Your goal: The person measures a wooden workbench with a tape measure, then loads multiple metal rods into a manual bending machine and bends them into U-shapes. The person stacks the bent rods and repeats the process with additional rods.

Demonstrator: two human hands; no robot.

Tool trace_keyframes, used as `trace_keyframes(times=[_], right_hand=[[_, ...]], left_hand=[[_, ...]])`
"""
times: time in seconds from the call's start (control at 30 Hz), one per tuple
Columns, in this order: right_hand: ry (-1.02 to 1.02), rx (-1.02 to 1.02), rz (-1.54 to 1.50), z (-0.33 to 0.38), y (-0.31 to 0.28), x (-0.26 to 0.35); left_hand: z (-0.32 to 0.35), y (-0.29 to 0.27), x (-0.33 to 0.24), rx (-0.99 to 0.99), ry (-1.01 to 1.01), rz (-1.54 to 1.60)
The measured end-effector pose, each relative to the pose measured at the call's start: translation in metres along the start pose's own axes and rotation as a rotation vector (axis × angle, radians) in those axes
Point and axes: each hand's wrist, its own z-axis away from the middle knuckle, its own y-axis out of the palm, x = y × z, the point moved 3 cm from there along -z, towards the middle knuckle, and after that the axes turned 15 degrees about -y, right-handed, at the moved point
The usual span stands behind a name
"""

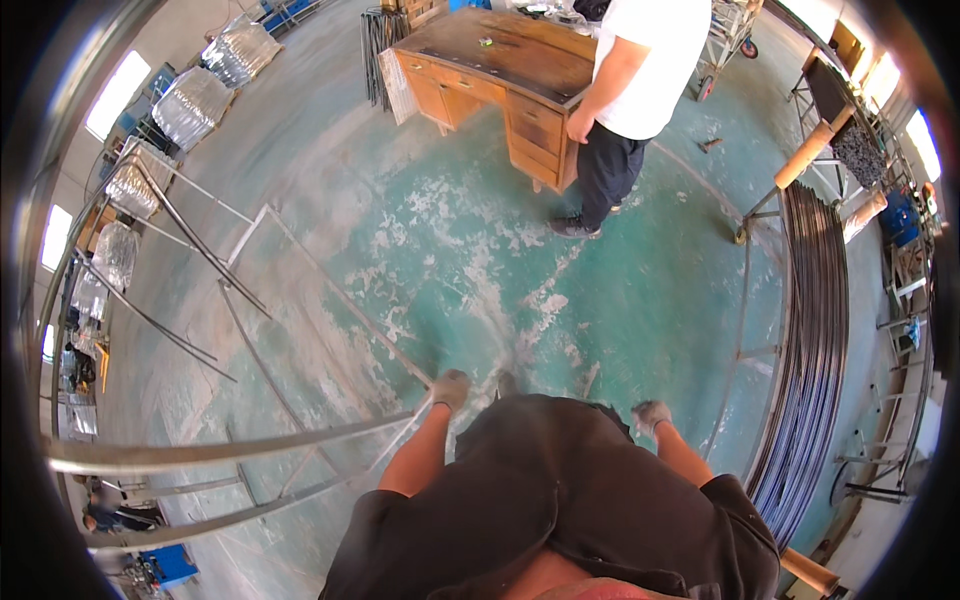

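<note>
My left hand [452,389], in a greyish work glove, is closed at the corner of a large frame of thin metal tubes [340,290]. That frame reaches from my hand toward the left, with long bars crossing above the floor. My right hand [652,413], also gloved, hangs beside my right leg. Its fingers look loosely apart, and nothing shows in them. The rack of long metal rods [812,330] is the nearest thing on that side, apart from the hand.
Ahead, a person in a white shirt [650,70] stands beside a worn wooden desk [500,55]. Wrapped bundles [190,108] line the left wall. Cardboard tubes [803,155] stick out by the rod rack. The green floor [640,290] has worn, pale patches.
</note>
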Motion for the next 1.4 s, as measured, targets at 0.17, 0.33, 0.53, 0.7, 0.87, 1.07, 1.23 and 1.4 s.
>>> trace_keyframes(times=[0.17, 0.33, 0.53, 0.7, 0.87, 1.07, 1.23, 1.4], right_hand=[[0.484, -0.055, -0.547, -0.03, 0.018, 0.036], [0.506, -0.082, -0.752, -0.084, -0.044, 0.05], [0.417, -0.09, -0.766, -0.2, -0.134, 0.022], [-0.075, 0.014, -0.116, -0.327, -0.226, 0.002], [0.162, -0.271, -0.619, -0.366, -0.374, -0.004], [0.379, -0.479, -0.997, -0.372, -0.441, -0.009], [0.641, -0.446, -1.019, -0.366, -0.348, -0.026], [0.874, -0.255, -1.085, -0.314, -0.29, 0.024]], left_hand=[[-0.001, -0.112, -0.058, -0.032, -0.108, -0.084], [-0.08, -0.123, 0.002, -0.096, -0.211, -0.167], [-0.099, -0.096, -0.048, 0.105, -0.254, -0.317], [-0.189, -0.144, -0.024, 0.07, -0.155, -0.192], [-0.237, -0.207, -0.111, -0.204, -0.053, 0.287], [-0.256, -0.202, -0.206, -0.048, -0.047, -0.071], [-0.308, -0.207, -0.266, 0.083, -0.018, -0.161], [-0.369, -0.245, -0.333, 0.106, 0.005, -0.434]])
